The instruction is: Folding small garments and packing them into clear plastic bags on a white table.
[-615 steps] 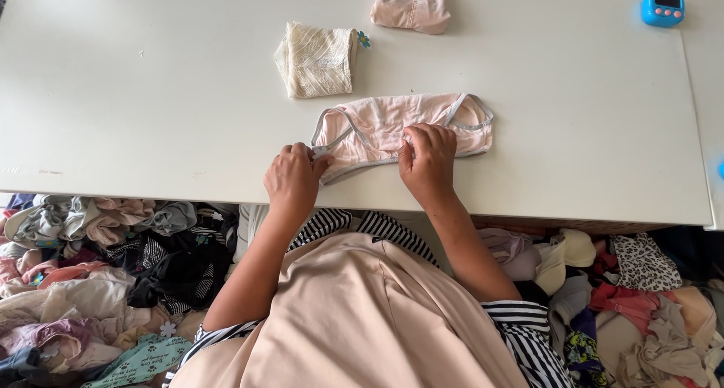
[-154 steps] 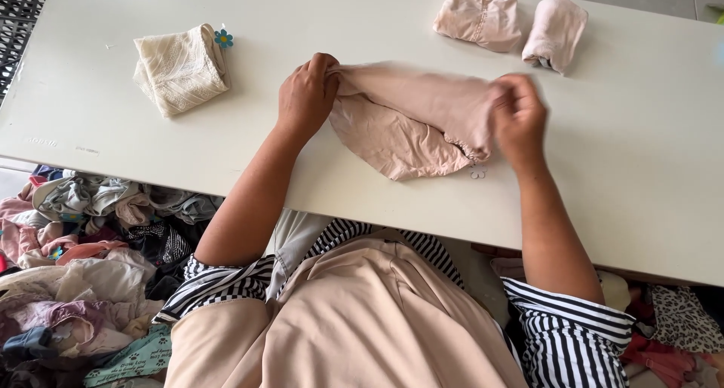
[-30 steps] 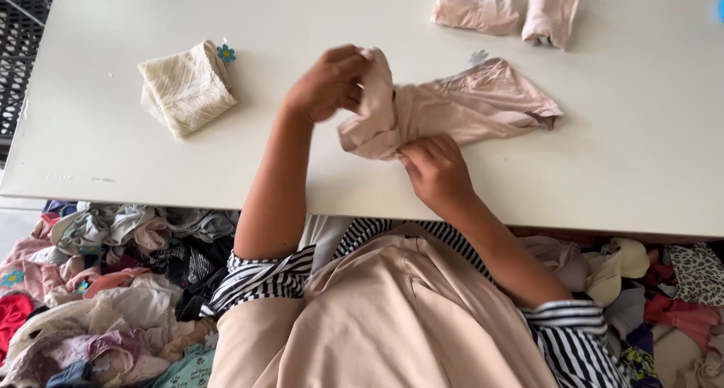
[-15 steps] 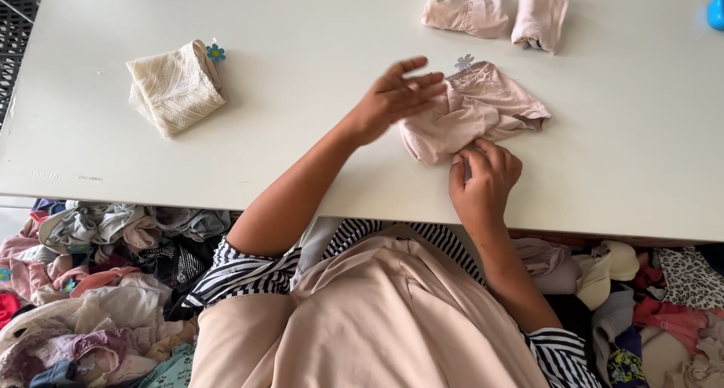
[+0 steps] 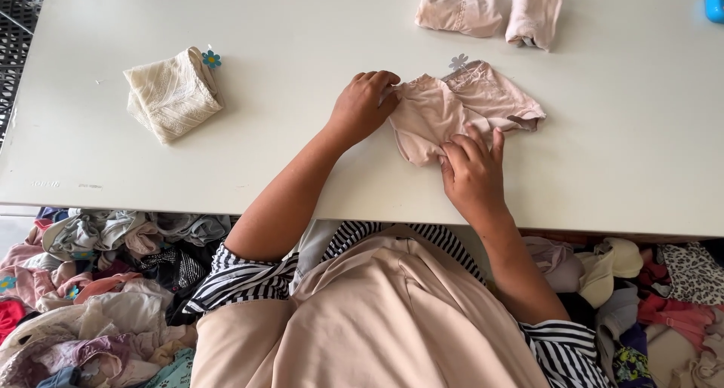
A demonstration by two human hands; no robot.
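Pressing down on a pale pink garment [image 5: 460,109] at the middle of the white table [image 5: 302,26], I keep my right hand [image 5: 471,173] flat, fingers spread on its lower edge. My left hand [image 5: 362,105] curls at its left edge, fingertips pinching the cloth. A small grey flower trim [image 5: 458,61] sticks out at its top. Two folded pink pieces [image 5: 490,7] lie at the upper right, a folded cream piece [image 5: 172,92] at the upper left, a blue timer [image 5: 714,3] in the top right corner. Heaps of loose clothes [image 5: 90,282] fill the bottom of the frame.
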